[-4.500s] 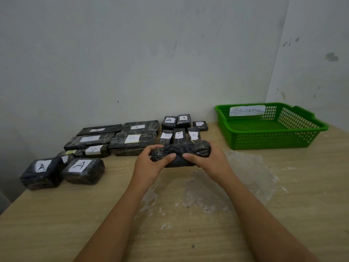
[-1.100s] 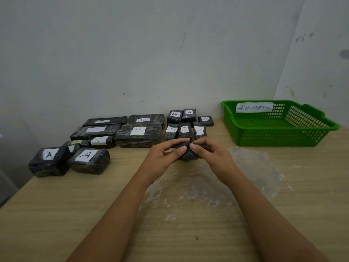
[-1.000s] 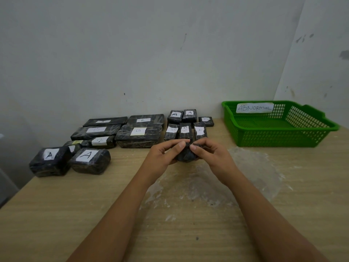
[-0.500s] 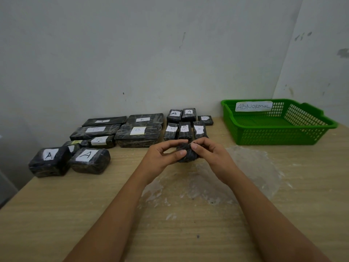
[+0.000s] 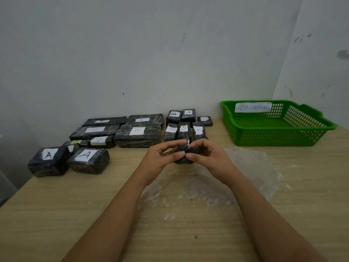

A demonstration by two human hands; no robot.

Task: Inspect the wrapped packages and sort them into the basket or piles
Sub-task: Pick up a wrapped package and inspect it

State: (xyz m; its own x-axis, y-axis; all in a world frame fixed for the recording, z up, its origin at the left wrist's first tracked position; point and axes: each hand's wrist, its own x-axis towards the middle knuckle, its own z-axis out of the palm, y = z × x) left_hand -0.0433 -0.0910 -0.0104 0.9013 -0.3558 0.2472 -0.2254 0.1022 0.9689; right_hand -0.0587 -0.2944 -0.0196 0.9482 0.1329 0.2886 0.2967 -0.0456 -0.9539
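Your left hand (image 5: 160, 157) and right hand (image 5: 209, 157) both pinch one small package (image 5: 186, 155), fingers curled round it, above the table (image 5: 56, 214). The green basket (image 5: 273, 137) sits well apart to the right, bare tabletop between.

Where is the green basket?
In the head view the green basket sits on the table at the far right, near the wall corner, beyond the right hand and right of the small wrapped packages.
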